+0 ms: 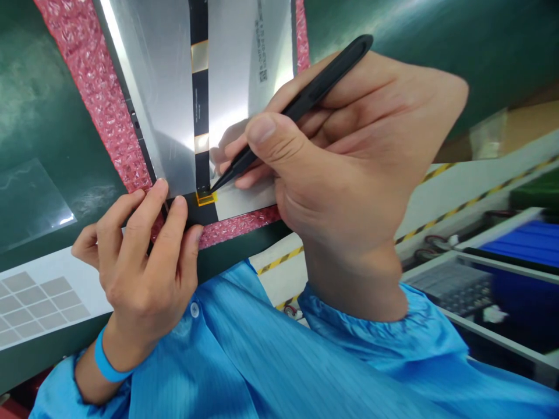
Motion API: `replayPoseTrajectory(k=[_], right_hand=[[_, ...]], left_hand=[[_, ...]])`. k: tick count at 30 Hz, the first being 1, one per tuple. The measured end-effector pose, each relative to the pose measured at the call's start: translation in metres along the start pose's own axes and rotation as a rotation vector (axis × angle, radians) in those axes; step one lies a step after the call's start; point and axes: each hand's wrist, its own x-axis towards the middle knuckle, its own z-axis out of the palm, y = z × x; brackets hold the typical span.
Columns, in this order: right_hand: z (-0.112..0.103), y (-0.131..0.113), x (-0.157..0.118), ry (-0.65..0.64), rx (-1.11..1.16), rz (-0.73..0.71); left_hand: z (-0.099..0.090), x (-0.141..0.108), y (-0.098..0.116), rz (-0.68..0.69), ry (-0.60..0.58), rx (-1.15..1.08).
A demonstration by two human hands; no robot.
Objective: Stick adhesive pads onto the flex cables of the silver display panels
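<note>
My right hand [345, 157] is closed round slim black tweezers [321, 84], held like a pen. Their tip touches or sits just above a small yellow-edged connector [207, 198] at the end of a dark flex cable [201, 105]. That cable runs down the middle of a silvery flat panel [236, 58], which looks like the back of a display. With fingers apart, my left hand [142, 256] rests its fingertips on the panel's near left corner, beside the connector. My right hand covers part of the panel's right side.
Pink bubble wrap [94, 87] lies under the panel on a green table mat [35, 99]. A clear film [35, 203] and a white sheet with grey squares [43, 299] are at left. Beyond the table edge at right stand metal-framed racks [463, 262] and a blue bin [528, 250].
</note>
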Motion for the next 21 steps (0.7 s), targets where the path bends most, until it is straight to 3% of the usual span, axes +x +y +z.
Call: replayPoseTrajectory(k=[12, 17, 21], right_hand=[[-0.001, -0.007, 0.001, -0.028, -0.104, 0.048], [-0.002, -0.008, -0.003, 0.067, -0.152, -0.002], [-0.005, 0.009, -0.001, 0.205, -0.043, -0.094]], left_hand=[[0.001, 0.001, 0.003, 0.032, -0.021, 0.027], [0.003, 0.001, 0.005, 0.040, 0.001, 0.071], [0.002, 0.000, 0.012, 0.047, -0.043, 0.094]])
